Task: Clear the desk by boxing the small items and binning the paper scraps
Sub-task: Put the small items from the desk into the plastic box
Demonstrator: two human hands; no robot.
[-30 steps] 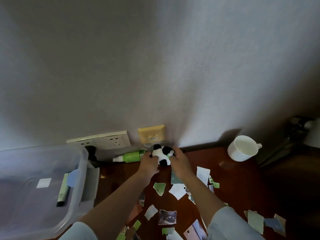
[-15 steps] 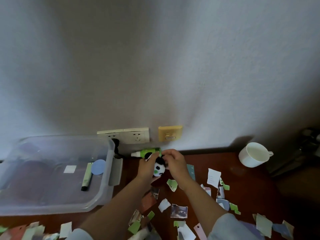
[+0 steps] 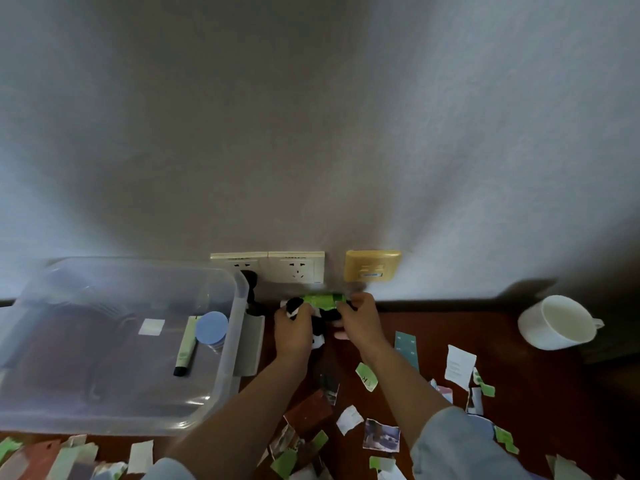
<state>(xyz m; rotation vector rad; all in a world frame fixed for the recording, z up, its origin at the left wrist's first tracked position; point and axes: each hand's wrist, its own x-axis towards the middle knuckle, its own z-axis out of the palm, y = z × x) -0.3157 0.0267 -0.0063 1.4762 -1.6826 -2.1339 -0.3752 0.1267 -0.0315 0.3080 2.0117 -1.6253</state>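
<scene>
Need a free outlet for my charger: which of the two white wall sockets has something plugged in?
The left white socket, next to the clear box: a black plug sits at its lower edge. The right white socket shows bare holes.

A double white wall socket (image 3: 268,267) sits low on the grey wall (image 3: 311,133), with a yellow wall plate (image 3: 373,266) just right of it. A white cup (image 3: 554,322) stands far right.

clear glossy plastic box (image 3: 228,358), dark polished wood desk (image 3: 540,382).
</scene>
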